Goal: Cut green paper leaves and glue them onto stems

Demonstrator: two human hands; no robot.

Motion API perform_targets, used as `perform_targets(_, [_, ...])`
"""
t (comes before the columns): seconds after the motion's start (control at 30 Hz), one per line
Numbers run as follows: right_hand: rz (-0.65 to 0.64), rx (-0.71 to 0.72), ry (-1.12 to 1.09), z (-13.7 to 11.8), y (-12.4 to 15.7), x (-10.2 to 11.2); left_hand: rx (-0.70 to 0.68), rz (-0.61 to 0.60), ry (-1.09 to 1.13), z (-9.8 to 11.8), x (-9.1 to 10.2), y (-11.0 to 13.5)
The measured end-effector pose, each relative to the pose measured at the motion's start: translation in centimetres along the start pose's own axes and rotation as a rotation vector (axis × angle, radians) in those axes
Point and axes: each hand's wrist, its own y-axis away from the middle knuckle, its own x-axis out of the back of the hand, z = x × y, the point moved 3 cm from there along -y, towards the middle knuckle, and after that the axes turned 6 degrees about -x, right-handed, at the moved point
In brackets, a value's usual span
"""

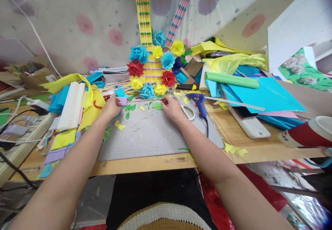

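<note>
My left hand [112,106] is closed on a small lilac piece of paper [122,101] at the far left edge of the grey cutting mat [147,133]. My right hand [170,106] pinches one end of a thin wooden stick [147,100] that lies across the far edge of the mat. Green paper leaves [157,106] and scraps lie between the two hands. Just beyond them stands a yellow paper guitar [145,33] covered with red, blue and yellow paper flowers [168,78].
A blue glue gun [198,101] and scissors [188,112] lie right of my right hand. Farther right are a green paper roll [230,80], cyan sheets [264,95] and a red cup [308,133]. Yellow, white and purple paper piles [72,109] crowd the left.
</note>
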Motion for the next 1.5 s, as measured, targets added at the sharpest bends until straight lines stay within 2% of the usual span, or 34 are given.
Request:
perform_targets(0.1, [0.005,0.004,-0.019,0.1,-0.1,0.0,-0.032,-0.022,0.084,-0.3,0.7,-0.3])
perform_targets(0.2, [0.009,0.009,-0.04,0.3,-0.2,0.0,-0.107,-0.087,0.191,-0.5,2.3,-0.9])
perform_targets(0.3, [0.008,0.012,-0.042,0.3,-0.2,-0.1,-0.187,-0.248,0.212,-0.1,4.1,-1.5])
perform_targets(0.4, [0.007,0.011,-0.039,0.2,-0.1,0.0,-0.226,-0.386,0.159,0.8,5.1,-1.9])
perform_targets(0.5, [0.0,0.011,-0.044,0.1,-0.1,0.0,-0.309,-0.468,0.085,2.2,4.8,-2.0])
perform_targets(0.63, [-0.005,0.012,-0.038,0.1,-0.1,0.0,-0.449,-0.585,0.024,3.8,3.5,-1.8])
perform_targets(0.7, [-0.006,0.012,-0.035,0.1,-0.1,0.0,-0.5,-0.55,-0.043,4.2,3.1,-1.9])
perform_targets(0.8, [0.002,0.012,-0.027,0.1,-0.1,0.0,-0.551,-0.426,-0.196,4.4,2.8,-2.2])
perform_targets(0.93, [0.008,0.019,-0.024,0.1,-0.2,0.0,-0.627,-0.418,-0.385,4.0,2.0,-2.1])
perform_targets(1.0, [0.005,0.022,-0.029,0.2,-0.2,0.0,-0.617,-0.4,-0.439,3.4,1.8,-2.1])
perform_targets(1.13, [-0.003,0.022,-0.032,0.2,-0.1,0.0,-0.517,-0.337,-0.436,1.4,1.9,-2.7])
perform_targets(1.33, [-0.007,0.017,-0.015,0.1,-0.1,0.1,-0.463,-0.313,-0.399,-1.4,2.0,-3.7])
perform_targets(1.43, [-0.005,0.021,-0.023,0.2,-0.1,0.0,-0.44,-0.247,-0.405,-1.4,2.3,-3.6])
perform_targets(1.5, [-0.005,0.022,-0.024,0.2,-0.1,0.0,-0.491,-0.188,-0.398,-0.5,2.4,-3.1])
